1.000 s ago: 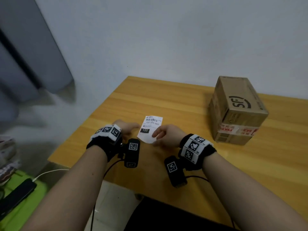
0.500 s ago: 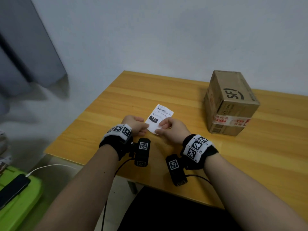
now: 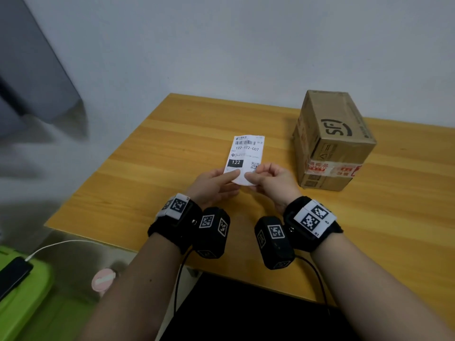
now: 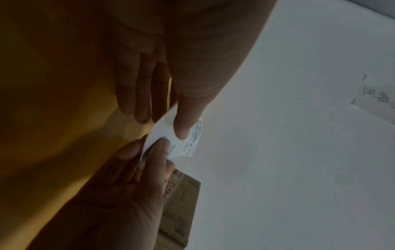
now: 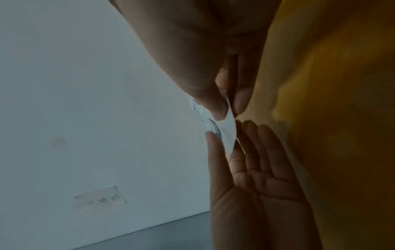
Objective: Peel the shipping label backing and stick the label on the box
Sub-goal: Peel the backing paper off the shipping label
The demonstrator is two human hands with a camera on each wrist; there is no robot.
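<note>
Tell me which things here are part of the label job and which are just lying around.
Part of the job:
- white printed shipping label, pinched by left hand and right hand
- brown taped cardboard box
- wooden table under the box

Lying about:
- black phone on green plastic bin
- white cable
- pink round object

— What can you read on the shipping label (image 3: 246,156) I'm holding up?

— Under the barcode at the far end it says "122-122-C07", then a small "C07" at the left edge. Nearer me, "122" stands in white on a black block, with a QR code to its right. The small print is too fine to read.

— And the box (image 3: 331,141)?

— "SF" in a black curved logo on top. The red-and-white tape across its near face has characters I cannot make out.
</note>
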